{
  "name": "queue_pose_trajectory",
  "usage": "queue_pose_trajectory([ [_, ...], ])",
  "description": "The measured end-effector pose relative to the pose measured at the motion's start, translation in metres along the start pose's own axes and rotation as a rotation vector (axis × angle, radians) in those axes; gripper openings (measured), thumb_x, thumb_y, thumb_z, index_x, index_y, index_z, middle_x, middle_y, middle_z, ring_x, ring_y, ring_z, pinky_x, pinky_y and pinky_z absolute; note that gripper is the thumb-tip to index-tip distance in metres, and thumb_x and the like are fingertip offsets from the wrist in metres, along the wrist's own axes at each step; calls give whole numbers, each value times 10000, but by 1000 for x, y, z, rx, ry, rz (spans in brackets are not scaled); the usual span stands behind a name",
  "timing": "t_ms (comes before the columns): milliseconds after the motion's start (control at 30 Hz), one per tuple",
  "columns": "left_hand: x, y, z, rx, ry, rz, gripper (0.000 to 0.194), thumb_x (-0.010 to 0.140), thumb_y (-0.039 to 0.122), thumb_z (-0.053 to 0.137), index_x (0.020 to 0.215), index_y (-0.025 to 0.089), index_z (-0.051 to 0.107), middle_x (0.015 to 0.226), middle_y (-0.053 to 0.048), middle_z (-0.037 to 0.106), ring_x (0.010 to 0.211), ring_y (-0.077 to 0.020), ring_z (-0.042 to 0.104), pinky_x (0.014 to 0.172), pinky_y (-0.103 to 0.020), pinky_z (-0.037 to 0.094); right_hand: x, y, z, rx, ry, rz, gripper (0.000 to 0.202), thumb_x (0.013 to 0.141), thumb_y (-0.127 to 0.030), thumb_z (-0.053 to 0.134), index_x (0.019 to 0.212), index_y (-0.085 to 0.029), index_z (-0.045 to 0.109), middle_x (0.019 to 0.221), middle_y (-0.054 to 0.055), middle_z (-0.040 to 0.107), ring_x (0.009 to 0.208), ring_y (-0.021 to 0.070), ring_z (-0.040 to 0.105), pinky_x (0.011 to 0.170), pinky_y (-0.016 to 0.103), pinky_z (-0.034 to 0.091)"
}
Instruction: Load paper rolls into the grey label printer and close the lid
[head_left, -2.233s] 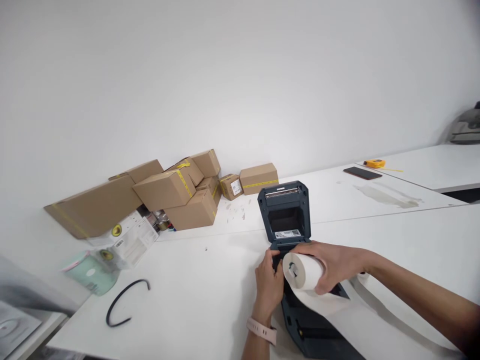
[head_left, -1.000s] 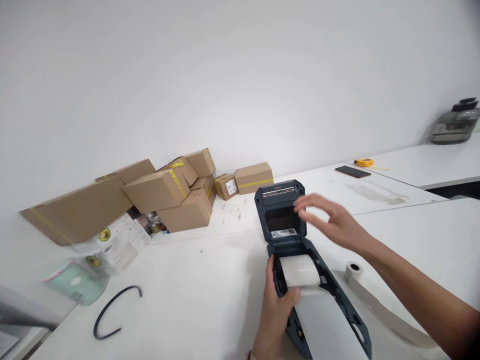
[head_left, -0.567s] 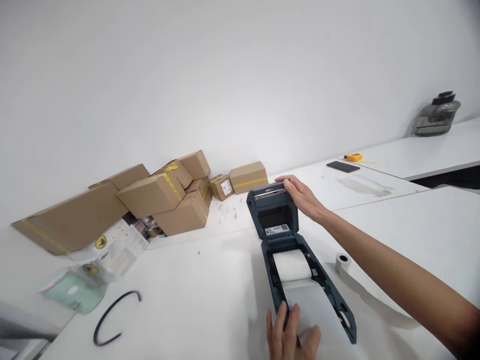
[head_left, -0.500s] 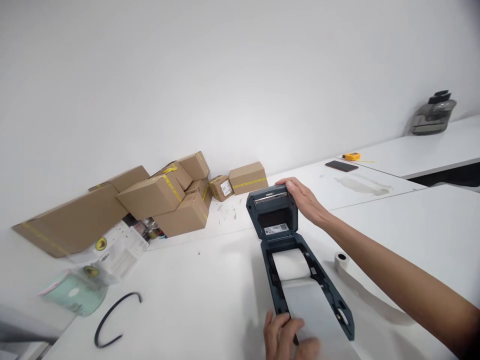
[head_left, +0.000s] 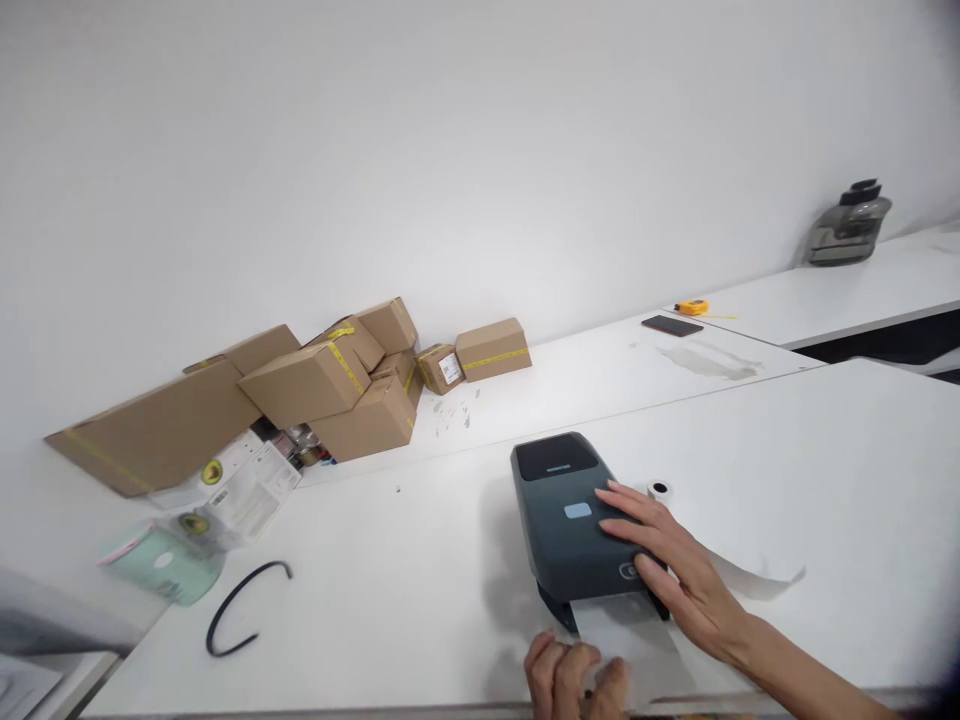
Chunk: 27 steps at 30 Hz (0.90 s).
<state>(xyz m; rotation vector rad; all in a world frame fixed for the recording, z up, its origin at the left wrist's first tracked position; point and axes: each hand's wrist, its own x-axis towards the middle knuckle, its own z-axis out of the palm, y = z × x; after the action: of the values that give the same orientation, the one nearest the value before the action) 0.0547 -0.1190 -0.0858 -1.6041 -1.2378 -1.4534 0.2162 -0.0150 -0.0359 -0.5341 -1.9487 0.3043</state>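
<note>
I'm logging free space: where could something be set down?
Bare desk lies between the black strip and the printer, and just behind the roll. Crowded: back left, with boxes; the printer's front, with the left hand and paper.

Lettering (head_left: 559,468) on the printer (head_left: 562,545) is too small to read; in front of it, the view's lower edge cuts off the left hand (head_left: 571,678); right of it, the right hand (head_left: 679,565) partly hides a strip (head_left: 757,582)

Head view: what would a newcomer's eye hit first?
Likely the dark printer at lower centre, with the right hand spread on its top and the left hand at the white paper in front. Then the pile of brown boxes, back left, and the bright yellow tape measure, back right.
</note>
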Motion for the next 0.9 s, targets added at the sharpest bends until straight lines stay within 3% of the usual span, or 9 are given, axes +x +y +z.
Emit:
queue_pose_trajectory([
  [100, 2, 2, 0, 17, 74, 0, 329, 950, 138, 488, 716, 241, 695, 863, -54, 676, 1000, -194, 618, 952, -383, 486, -16, 0, 3, -54, 3, -34, 413, 976, -188, 426, 1361, -258, 558, 1502, 77, 505, 1438, 281, 395, 1135, 464, 381],
  [200, 3, 2, -2, -3, 34, 33, 306, 941, 115, 499, 745, 241, 698, 1014, -66, 665, 1244, -230, 544, 1025, -409, 461, -26, 2, 8, -56, 28, -53, 400, 1000, -249, 396, 1363, -236, 564, 1502, 92, 504, 1434, 294, 403, 1136, 479, 385],
  [300, 2, -5, -4, -32, -61, 83, 278, 936, 87, 459, 889, 215, 701, 1222, -91, 633, 1343, -254, 501, 1062, -435, 466, -35, 3, 16, -46, 61, -42, 408, 1022, -307, 359, 1360, -226, 573, 1502, 99, 503, 1437, 304, 397, 1128, 487, 395],
  [433, 1, -25, -4, 31, -283, 122, 391, 962, 161, 399, 1305, 66, 561, 1453, -205, 512, 1434, -301, 412, 1150, -490, 400, -41, 5, 23, -26, 100, -23, 442, 1038, -326, 306, 1375, -211, 569, 1497, 105, 508, 1438, 309, 394, 1132, 496, 390],
  [567, 1, -38, -2, 74, -371, 150, 497, 969, 106, 305, 1444, 69, 445, 1418, -165, 571, 1456, -279, 383, 1210, -520, 301, -40, 1, 26, 6, 159, -3, 436, 1033, -304, 311, 1342, -219, 606, 1454, 100, 558, 1402, 307, 449, 1121, 510, 401],
  [767, -3, -36, 2, 19, -328, 101, 451, 1015, 229, 330, 1400, 80, 509, 1331, -184, 622, 1433, -302, 418, 1180, -506, 368, -41, -6, 34, 91, 261, 102, 426, 1024, -283, 316, 1293, -239, 644, 1410, 91, 600, 1379, 320, 477, 1124, 565, 385],
  [900, -5, -33, 4, -19, -310, 44, 469, 1026, 325, 347, 1383, 77, 521, 1313, -196, 618, 1426, -322, 421, 1116, -483, 451, -44, -2, 33, 75, 233, 89, 421, 1007, -236, 335, 1290, -229, 647, 1419, 90, 596, 1385, 315, 476, 1127, 555, 401],
])
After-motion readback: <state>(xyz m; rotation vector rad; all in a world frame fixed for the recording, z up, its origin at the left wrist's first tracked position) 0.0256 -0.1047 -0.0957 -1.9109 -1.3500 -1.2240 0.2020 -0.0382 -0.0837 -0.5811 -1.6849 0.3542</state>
